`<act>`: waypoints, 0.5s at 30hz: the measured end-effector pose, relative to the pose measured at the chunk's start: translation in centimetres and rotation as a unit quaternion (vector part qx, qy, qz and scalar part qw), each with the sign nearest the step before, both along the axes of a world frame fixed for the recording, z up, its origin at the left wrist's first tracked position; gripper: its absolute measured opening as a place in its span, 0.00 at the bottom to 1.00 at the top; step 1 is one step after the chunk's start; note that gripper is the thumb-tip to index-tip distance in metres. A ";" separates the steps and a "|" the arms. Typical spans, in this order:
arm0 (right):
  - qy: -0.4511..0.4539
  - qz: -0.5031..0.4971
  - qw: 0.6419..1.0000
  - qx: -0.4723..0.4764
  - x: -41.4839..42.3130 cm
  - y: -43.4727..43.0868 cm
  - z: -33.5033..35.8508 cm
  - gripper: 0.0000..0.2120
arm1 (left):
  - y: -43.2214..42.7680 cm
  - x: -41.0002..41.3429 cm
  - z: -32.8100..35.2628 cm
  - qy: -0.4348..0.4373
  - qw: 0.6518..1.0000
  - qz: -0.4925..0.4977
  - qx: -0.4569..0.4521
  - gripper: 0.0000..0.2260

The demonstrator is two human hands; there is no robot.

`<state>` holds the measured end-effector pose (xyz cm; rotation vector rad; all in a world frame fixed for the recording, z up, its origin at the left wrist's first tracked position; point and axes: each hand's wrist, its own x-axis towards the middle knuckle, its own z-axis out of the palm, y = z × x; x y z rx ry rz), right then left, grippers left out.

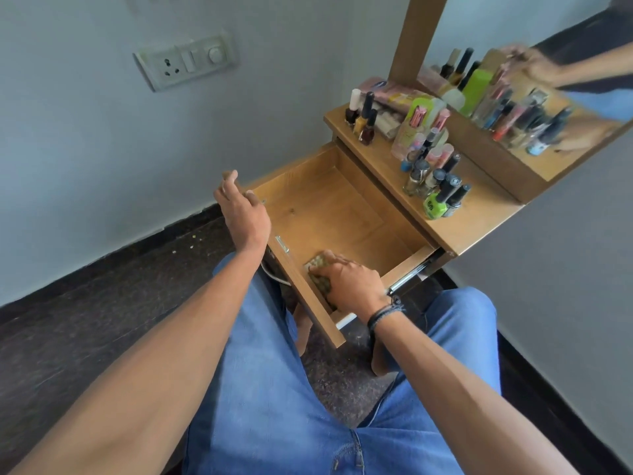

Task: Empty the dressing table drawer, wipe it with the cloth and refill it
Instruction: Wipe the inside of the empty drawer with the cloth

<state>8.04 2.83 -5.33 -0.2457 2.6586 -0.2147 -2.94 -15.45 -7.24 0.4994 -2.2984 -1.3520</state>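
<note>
The drawer (342, 214) stands pulled out from under the worktop (479, 217), and its wooden floor is bare except for the cloth (318, 265). The cloth, a mottled green-brown pad, lies on the drawer floor against the inside of the front panel. The right grip (352, 282) sits on top of it, fingers bent down over the cloth and clasping it against the wood; dark bands (385, 313) circle that wrist. The left grip (245, 214) is at the far corner of the front panel, seen from the back, thumb lifted and fingers curled out of sight, so I cannot tell whether it grasps the corner or only rests there. On the worktop stand many nail-polish bottles (431, 176), 1 of them bright green (434, 208), in front of a mirror (513, 108).
</note>
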 end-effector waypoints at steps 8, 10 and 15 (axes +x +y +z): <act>0.010 -0.119 0.992 0.037 -3.5 5.5 2.2 0.19 | 0.1 0.1 0.3 -0.036 0.999 -0.006 -0.020 0.20; 0.013 -0.147 0.989 0.030 -4.4 6.9 2.6 0.20 | 0.1 0.1 0.4 -0.043 0.999 -0.005 -0.023 0.20; 0.059 -0.159 0.985 0.001 -4.2 6.2 1.7 0.16 | 0.1 0.1 0.6 -0.058 0.998 0.002 -0.034 0.20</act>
